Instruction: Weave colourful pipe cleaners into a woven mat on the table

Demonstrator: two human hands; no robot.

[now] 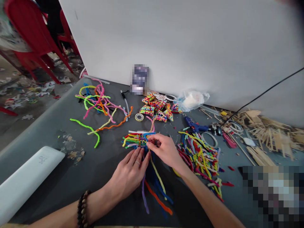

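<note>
A small woven patch of multicoloured pipe cleaners [136, 139] lies on the dark tabletop. Long loose ends in purple, orange, pale yellow [158, 175] and blue trail from it toward me. My left hand [131, 169] rests flat on its near edge, fingers stretched out and pressing it down. At the patch's right side, thumb and forefinger of my right hand [162, 148] are pinched together on a blue pipe cleaner [150, 134]. The fingers partly cover the weave there. A pink pipe cleaner [152, 122] sticks out beyond the far edge.
Loose long pipe cleaners [102, 98] lie at the far left, cut pieces [201, 155] at the right. Woven bundles [156, 106], a blue glue gun [194, 124] and a plastic bag [193, 99] sit behind. Wooden sticks [268, 133] pile up right; a white device [35, 177] lies left.
</note>
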